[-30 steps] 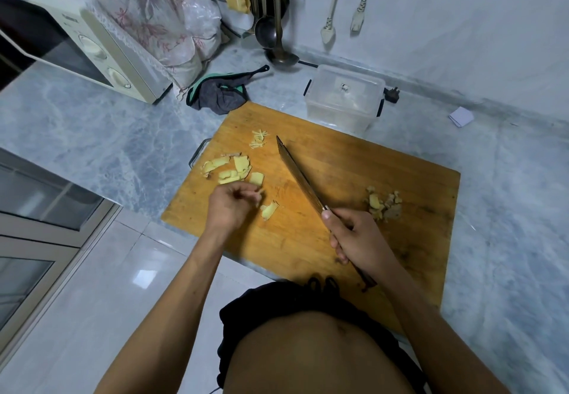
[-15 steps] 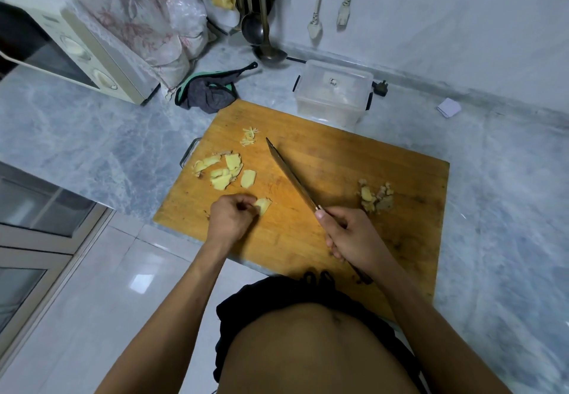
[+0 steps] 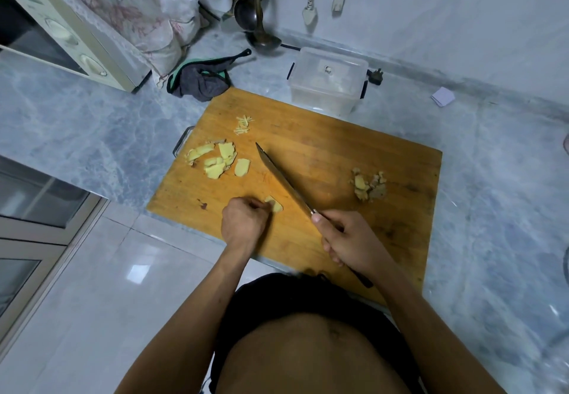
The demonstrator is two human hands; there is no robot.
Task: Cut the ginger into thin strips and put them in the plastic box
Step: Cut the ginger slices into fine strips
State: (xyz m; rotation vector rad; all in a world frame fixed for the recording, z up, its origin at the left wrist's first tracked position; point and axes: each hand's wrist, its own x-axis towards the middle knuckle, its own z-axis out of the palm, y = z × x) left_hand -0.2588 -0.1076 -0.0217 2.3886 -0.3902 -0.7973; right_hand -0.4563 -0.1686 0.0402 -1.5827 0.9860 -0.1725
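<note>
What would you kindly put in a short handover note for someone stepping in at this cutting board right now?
Left hand: fingers curled, holding a ginger slice down on the cutting board.
Right hand: grips the knife, blade lying just right of that slice.
Uncut slices sit at the board's left; a small heap of finished strips lies beyond them; trimmings at right.
Plastic box stands behind the board with its lid on.
Left: strip the remaining slices, open the box, load the strips.

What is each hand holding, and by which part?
The right hand grips the knife by its handle. The left hand pinches a ginger slice at its near edge against the cutting board.
</note>
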